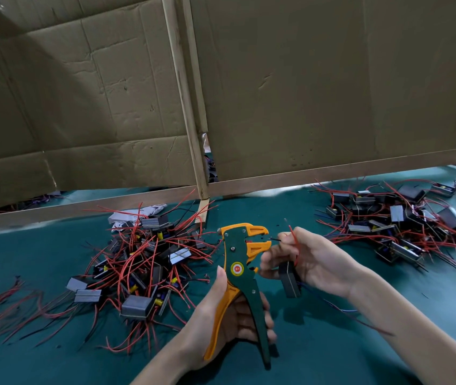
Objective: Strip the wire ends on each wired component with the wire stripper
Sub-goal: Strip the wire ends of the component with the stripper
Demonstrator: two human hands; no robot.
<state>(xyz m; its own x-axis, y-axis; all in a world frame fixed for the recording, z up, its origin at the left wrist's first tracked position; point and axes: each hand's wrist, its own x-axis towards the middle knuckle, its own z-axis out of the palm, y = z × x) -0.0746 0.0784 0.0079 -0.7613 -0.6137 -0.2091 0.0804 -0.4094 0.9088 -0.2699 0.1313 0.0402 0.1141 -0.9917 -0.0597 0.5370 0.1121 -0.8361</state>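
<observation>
My left hand (222, 315) grips the handles of a green and orange wire stripper (242, 270), held upright with its jaws pointing right. My right hand (309, 258) holds a small black wired component (289, 279) and pinches its black wire (275, 239), whose tip sits at the stripper's jaws. A red wire (293, 240) from the same component sticks up past my right fingers. The stripper's jaws look slightly apart.
A pile of wired components (143, 259) with red leads lies left of the stripper on the teal table (332, 357). A second pile (399, 218) lies at the right. Cardboard panels (332, 93) in a wooden frame stand behind. A white cloth (140, 213) lies by the left pile.
</observation>
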